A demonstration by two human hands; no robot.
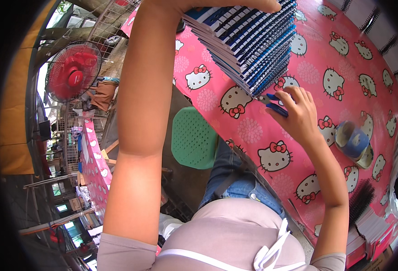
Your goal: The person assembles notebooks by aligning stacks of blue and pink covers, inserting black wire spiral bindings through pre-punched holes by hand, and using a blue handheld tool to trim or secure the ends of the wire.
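Note:
A tall stack of spiral-bound notebooks (248,43) with blue-and-white covers and black wire coils rises at the top of the head view. My left hand (253,4) reaches over its upper end, a finger laid across the notebooks; the upper edge of the picture cuts off much of this hand. Below the stack, my right hand (300,110) is closed around blue-handled pliers (278,109). Their metal jaws are at the lowest corner of the stack, by the end of the coils. Whether the jaws grip a wire is too small to tell.
The pink table cover (248,131) has a cartoon-cat print. A blue tape roll (352,137) lies to the right, near bundled black coils (363,201) and stacked paper (372,232). A green stool (192,137) stands beside the table. A red fan (74,74) is farther left.

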